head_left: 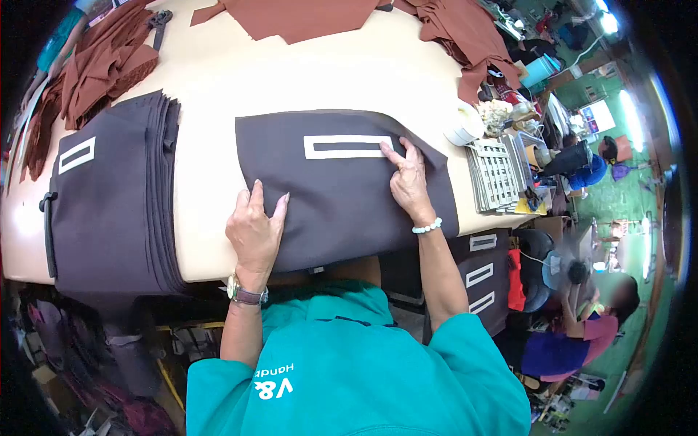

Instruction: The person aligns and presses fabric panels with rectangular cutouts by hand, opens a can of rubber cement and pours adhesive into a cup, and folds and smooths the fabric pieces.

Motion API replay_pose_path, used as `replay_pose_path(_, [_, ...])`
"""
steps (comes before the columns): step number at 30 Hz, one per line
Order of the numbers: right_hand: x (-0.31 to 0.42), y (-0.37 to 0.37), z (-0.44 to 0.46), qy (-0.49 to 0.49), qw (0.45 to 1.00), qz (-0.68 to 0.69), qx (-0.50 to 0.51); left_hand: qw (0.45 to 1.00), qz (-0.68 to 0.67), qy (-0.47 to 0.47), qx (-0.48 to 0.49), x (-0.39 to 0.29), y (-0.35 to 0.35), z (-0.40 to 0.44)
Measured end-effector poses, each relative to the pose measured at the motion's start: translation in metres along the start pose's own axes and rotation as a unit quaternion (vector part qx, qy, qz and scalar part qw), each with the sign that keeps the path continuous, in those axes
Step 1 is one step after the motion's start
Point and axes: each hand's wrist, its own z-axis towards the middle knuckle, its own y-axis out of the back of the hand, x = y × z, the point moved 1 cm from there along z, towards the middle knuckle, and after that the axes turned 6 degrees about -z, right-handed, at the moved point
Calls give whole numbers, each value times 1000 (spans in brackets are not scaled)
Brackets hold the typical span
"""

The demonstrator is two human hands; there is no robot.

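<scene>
A dark brown fabric panel [342, 211] lies on the cream table in front of me, its upper right corner lifted and curling. A white rectangular frame-shaped strip [331, 154] sits on it near the far edge. My left hand [254, 227], with a watch at the wrist, rests at the panel's left edge, fingers apart. My right hand [409, 182], wearing a beaded bracelet, touches the right end of the white frame with spread fingertips. To the left is a thick stack of similar dark panels [109, 203], the top one bearing its own white frame [76, 155].
Reddish-brown fabric pieces [298, 18] lie along the far side. A white tub [463, 125] and a stack of slotted light-coloured templates [494, 174] stand at the right edge. More framed dark panels [480, 280] hang below right. Another person [574, 334] sits further right.
</scene>
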Motion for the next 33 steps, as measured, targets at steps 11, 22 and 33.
replay_pose_path(11, [32,6,-3,-2,913,-404,53,1000,-4,2,2,2,-1,-1])
replay_pose_path(22, [20,6,15,0,896,-439,69,1000,-3,-11,1,3,-1,-2])
replay_pose_path(33, [40,15,6,37,863,-485,133,1000,-16,-25,0,6,-1,-2])
